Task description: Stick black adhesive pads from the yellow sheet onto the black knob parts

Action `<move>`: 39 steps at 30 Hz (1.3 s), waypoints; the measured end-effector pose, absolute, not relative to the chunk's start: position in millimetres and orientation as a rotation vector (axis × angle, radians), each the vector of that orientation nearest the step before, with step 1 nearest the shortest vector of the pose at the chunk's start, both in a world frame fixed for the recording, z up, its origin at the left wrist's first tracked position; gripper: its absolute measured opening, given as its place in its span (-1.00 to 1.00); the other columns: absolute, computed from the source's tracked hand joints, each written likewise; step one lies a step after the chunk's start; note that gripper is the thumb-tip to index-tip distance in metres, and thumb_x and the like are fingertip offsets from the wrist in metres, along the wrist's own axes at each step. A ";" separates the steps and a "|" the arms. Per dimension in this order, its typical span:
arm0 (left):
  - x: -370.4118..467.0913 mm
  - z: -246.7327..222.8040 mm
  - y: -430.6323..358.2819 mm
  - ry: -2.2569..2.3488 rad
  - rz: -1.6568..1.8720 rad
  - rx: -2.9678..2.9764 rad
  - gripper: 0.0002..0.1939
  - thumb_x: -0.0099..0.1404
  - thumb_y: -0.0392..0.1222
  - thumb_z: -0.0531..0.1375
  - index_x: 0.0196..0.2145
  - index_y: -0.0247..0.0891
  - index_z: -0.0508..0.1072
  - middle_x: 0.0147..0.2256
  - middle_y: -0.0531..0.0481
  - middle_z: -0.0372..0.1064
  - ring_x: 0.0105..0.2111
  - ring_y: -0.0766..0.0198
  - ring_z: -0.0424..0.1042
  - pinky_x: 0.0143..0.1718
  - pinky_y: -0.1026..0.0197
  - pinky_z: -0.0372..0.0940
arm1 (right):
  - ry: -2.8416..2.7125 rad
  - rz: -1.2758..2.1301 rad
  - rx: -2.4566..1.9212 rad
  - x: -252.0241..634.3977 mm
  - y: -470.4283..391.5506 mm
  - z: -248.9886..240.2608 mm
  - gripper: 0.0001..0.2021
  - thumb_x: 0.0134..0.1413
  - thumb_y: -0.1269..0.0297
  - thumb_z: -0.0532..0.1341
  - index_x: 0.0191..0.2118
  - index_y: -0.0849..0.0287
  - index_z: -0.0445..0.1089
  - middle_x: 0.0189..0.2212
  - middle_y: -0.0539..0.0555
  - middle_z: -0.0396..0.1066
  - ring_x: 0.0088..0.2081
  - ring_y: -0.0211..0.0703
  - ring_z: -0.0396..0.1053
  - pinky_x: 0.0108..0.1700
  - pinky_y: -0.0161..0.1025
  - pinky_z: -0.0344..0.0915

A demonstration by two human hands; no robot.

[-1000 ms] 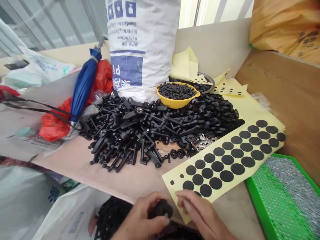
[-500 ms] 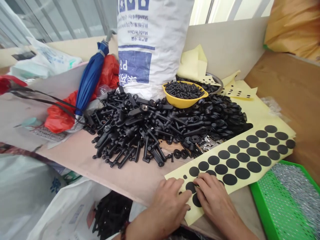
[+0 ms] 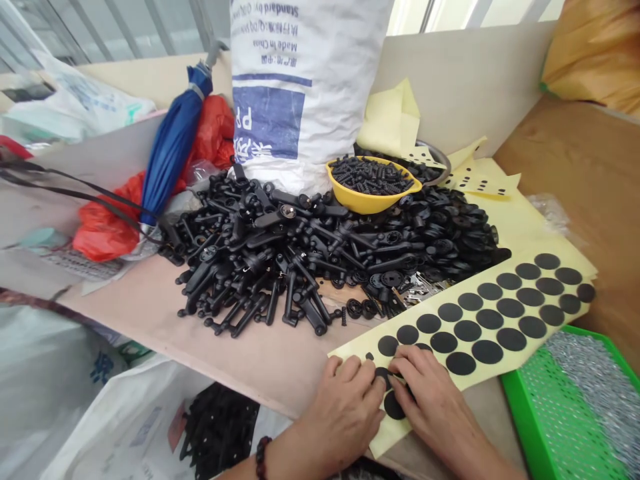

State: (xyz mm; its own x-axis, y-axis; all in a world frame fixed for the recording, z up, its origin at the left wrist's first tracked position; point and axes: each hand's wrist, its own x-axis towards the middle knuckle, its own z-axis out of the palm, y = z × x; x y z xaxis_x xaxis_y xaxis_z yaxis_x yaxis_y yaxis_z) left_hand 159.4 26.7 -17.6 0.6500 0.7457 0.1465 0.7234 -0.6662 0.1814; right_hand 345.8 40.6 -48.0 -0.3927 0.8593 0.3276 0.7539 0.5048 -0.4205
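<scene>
Behind the white sack (image 3: 300, 87), barred windows (image 3: 125, 27) are seen, daylight admitted. A beige partition (image 3: 460, 87) is set right of it, above the desk (image 3: 200, 333).

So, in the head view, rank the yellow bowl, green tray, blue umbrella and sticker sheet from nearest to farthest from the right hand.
1. Sticker sheet: under the right hand.
2. Green tray: just right.
3. Yellow bowl: behind, atop the black parts.
4. Blue umbrella: far back left.
</scene>
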 end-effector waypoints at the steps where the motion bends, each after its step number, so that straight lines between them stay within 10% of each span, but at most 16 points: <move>1: 159.2 -17.5 26.7 1.230 0.316 2.764 -0.81 0.39 -0.16 0.05 -0.10 -0.29 0.31 -0.13 -0.05 0.29 -0.18 0.14 0.25 -0.19 0.05 0.10 | -2.240 0.273 -1.326 344.8 40.8 -47.8 -0.85 0.19 0.50 0.02 -0.31 0.10 0.24 -0.27 0.16 0.34 -0.28 0.04 0.30 -0.29 -0.02 0.28; 10: 155.6 -19.2 26.6 1.143 0.367 2.761 -0.83 0.36 -0.16 0.09 -0.14 -0.29 0.34 -0.13 -0.10 0.30 -0.14 0.10 0.27 -0.17 0.05 0.18 | -2.158 0.668 -1.318 340.6 37.2 -33.0 -0.82 0.09 0.50 0.06 -0.46 0.08 0.17 -0.43 0.03 0.40 -0.34 -0.04 0.35 -0.29 -0.06 0.28; 18: 107.8 -7.6 40.2 1.391 1.001 2.481 -0.73 0.30 -0.42 0.00 -0.08 -0.29 0.33 -0.11 -0.19 0.31 -0.13 0.14 0.30 -0.10 0.14 0.29 | -2.081 1.117 -1.319 362.0 35.6 -28.5 -0.81 0.17 0.27 0.09 -0.47 0.06 0.31 -0.19 0.12 0.50 -0.06 0.08 0.41 -0.06 0.00 0.33; 27: 94.2 -6.2 74.2 1.441 0.287 2.659 -0.76 0.23 -0.49 0.00 -0.29 -0.28 0.39 -0.10 -0.16 0.35 -0.24 0.14 0.35 -0.22 0.11 0.36 | -1.708 1.353 -1.392 363.4 35.0 -22.7 -0.73 0.13 0.04 0.16 -0.50 0.05 0.37 -0.18 0.13 0.52 -0.05 0.09 0.42 -0.06 -0.15 0.35; 34: 103.1 9.4 57.8 1.677 0.208 2.291 -0.81 0.26 -0.09 0.21 -0.38 -0.27 0.38 -0.26 -0.12 0.36 -0.24 0.08 0.41 -0.27 0.12 0.35 | -1.453 1.364 -1.418 360.9 33.3 -29.0 -0.67 0.07 -0.07 0.21 -0.50 0.06 0.38 -0.19 0.15 0.50 0.02 0.10 0.36 -0.03 -0.19 0.32; 39: 122.9 17.0 74.1 2.046 -0.093 2.101 -0.73 0.30 -0.22 0.12 -0.04 -0.31 0.35 -0.26 -0.17 0.43 -0.26 -0.02 0.47 -0.34 0.11 0.32 | -1.541 1.391 -1.343 357.2 39.8 -28.2 -0.70 0.12 -0.01 0.18 -0.47 0.07 0.39 -0.19 0.16 0.51 0.02 0.10 0.37 -0.02 -0.19 0.33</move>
State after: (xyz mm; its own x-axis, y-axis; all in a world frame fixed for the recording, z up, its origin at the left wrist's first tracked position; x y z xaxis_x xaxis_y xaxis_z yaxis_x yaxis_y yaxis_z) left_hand 122.9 74.1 17.0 0.0356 0.9814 -0.1886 0.9945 -0.0162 0.1037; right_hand 357.2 39.8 -28.2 -0.2578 0.9531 -0.1589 0.2548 -0.0915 -0.9626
